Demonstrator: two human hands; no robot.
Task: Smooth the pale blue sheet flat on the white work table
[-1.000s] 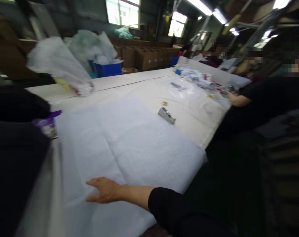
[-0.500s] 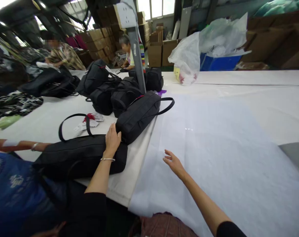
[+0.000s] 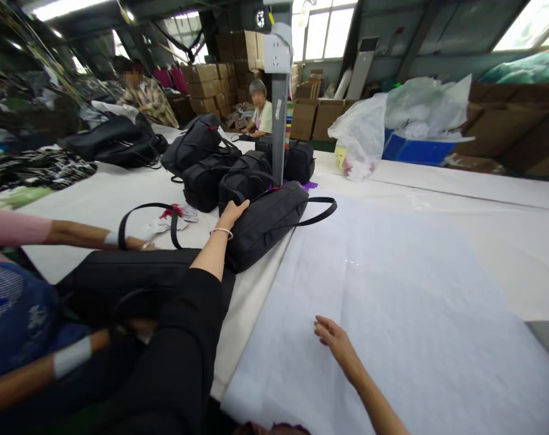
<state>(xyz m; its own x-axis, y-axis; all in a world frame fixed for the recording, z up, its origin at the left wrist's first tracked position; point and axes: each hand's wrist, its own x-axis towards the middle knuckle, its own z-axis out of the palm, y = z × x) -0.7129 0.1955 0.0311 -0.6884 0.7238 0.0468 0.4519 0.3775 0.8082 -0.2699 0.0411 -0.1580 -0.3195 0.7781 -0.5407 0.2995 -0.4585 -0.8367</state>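
My left hand, with a bracelet on the wrist and a black sleeve, reaches forward and curls its fingers over the near end of a black bag with long straps. That bag lies at the edge of a large white sheet spread over the table. My right hand rests on the white sheet close to me, fingers apart and holding nothing. A flat black bag lies under my left forearm.
A co-worker's arms reach in from the left beside the flat bag. More black bags are piled around a grey post. A white plastic bag, a blue bin and cardboard boxes stand behind. Two people sit at the far side.
The view swung left from the sheet to the bags. My left hand left the flat bag and went forward onto the strapped bag. My right hand drew back toward me on the sheet.
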